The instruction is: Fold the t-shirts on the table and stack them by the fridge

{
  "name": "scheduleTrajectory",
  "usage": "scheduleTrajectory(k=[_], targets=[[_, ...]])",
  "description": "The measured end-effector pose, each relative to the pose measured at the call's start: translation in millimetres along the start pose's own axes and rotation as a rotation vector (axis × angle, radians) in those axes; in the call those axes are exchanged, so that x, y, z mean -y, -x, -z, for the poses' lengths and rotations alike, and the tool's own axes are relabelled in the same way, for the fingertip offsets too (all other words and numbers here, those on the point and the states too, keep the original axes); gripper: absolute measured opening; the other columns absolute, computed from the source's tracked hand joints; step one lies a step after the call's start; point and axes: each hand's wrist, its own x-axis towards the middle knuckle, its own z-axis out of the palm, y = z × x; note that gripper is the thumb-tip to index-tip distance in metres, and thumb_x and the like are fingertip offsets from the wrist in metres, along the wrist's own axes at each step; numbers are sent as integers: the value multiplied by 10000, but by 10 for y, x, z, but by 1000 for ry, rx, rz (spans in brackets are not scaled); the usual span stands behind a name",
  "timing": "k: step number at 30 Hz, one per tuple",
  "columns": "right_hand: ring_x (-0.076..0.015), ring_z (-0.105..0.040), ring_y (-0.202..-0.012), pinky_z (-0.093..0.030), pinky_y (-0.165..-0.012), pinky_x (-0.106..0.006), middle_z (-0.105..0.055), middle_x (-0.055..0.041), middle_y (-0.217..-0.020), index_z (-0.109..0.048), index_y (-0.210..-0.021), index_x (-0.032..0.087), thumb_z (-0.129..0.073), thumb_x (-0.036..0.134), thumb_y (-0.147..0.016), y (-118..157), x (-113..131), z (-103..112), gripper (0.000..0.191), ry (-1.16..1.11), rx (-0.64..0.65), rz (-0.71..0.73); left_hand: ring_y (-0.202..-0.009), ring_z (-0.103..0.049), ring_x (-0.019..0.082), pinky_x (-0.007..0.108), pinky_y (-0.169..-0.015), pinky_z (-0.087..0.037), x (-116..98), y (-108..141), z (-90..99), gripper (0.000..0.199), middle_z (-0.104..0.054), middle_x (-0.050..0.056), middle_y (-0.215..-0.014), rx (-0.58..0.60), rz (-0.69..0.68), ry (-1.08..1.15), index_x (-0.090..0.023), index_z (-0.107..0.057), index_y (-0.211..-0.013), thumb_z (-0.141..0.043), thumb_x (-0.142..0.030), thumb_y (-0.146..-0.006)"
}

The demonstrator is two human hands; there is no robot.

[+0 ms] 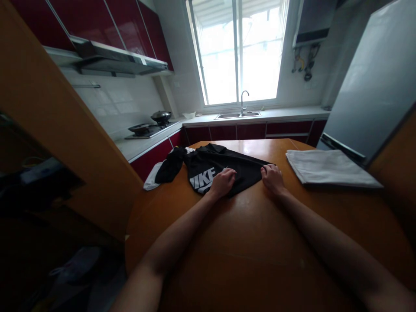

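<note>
Garment (201, 162) lies on the table (253, 238), partly spread, its left end crumpled beside a bundle (169, 167). Left hand (222, 182) rests on it, fingers loosely curled; right hand (273, 177) touches its right corner, grip unclear. Cloth (331, 167) at right looks already folded; the garment does not.

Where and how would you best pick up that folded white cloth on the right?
I'd grip the near edge of the white cloth, by its left corner, coming low from the person's side over the bare tabletop, fingers beneath, thumb on top. It lies flat and folded with that edge facing the person, so pinching all layers together should help keep the folds.
</note>
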Motion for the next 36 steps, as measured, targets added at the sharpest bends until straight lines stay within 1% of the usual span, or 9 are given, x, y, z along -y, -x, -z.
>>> scheduleTrajectory(k=[2, 5, 9, 13, 19, 23, 26, 31, 36], targets=[[-269, -509, -1179, -351, -1027, -379, -622, -130, -1270, -671, -1203, 175, -344, 370, -1037, 117, 157, 2, 416, -47, 7, 167, -1099, -643, 184, 260, -961, -484, 119, -71, 92, 295, -671, 53, -1231, -30, 198, -100, -229, -670, -1165, -421, -252, -1008], [-229, -523, -1143, -355, -1011, -341, -647, -87, -1218, -691, -1187, 216, -403, 400, -1033, 345, 491, -56, 375, -119, 124, 450, -1102, -646, 219, 290, -937, -491, 430, -111, 271, 320, -666, 79, -1232, 69, 465, -308, -235, -679, -1148, -393, -297, -1017], [-202, -556, -1116, -343, -1003, -346, -683, -55, -1170, -720, -1133, 252, -392, 463, -1045, 512, 763, -137, 400, -137, 292, 649, -1104, -655, 293, 369, -910, -508, 837, 27, 460, 368, -648, 160, -1229, 173, 633, -428, -189, -694, -1134, -375, -320, -1007], [-208, -601, -1096, -289, -1062, -397, -710, -84, -1141, -744, -957, 208, -298, 450, -1071, 353, 638, -111, 521, -49, 306, 474, -1127, -648, 337, 436, -938, -491, 904, 143, 465, 384, -636, 201, -1255, 251, 664, -478, -163, -673, -1188, -400, -350, -994], [-296, -537, -1267, -267, -1103, -483, -696, -123, -1241, -743, -1010, 197, -287, 416, -1062, -27, 71, 18, 509, -23, 215, 88, -1040, -685, 316, 386, -904, -493, 462, -31, 293, 372, -733, 148, -1099, 367, 509, -424, -218, -742, -1024, -513, -501, -949], [-299, -593, -1172, -409, -970, -402, -662, -167, -1280, -700, -1178, 153, -177, 347, -1058, -92, -104, 109, 570, -19, 111, -6, -1030, -686, 269, 339, -875, -494, 353, -143, 305, 423, -731, 105, -1114, 229, 411, -386, -252, -715, -1103, -358, -463, -1020], [-305, -570, -1167, -395, -979, -392, -657, -162, -1256, -710, -1136, 164, -264, 340, -1035, -42, -3, 178, 490, 13, 56, 7, -1088, -662, 260, 342, -929, -480, 534, -139, 392, 391, -712, 110, -1155, 166, 454, -439, -228, -705, -1131, -355, -360, -1019], [-317, -552, -1114, -366, -961, -430, -677, -182, -1128, -735, -1008, 162, -371, 337, -1005, 277, 474, 204, 403, 173, 125, 210, -1099, -656, 261, 334, -941, -488, 938, 13, 460, 330, -700, 123, -1174, 241, 548, -480, -203, -720, -1111, -443, -326, -980], [-311, -581, -1050, -394, -902, -416, -676, -212, -1137, -736, -1004, 125, -405, 370, -1004, 674, 878, 83, 412, 197, 252, 341, -1176, -624, 274, 346, -971, -481, 1011, 85, 400, 403, -634, 145, -1309, 287, 585, -505, -207, -644, -1275, -395, -381, -1010]])
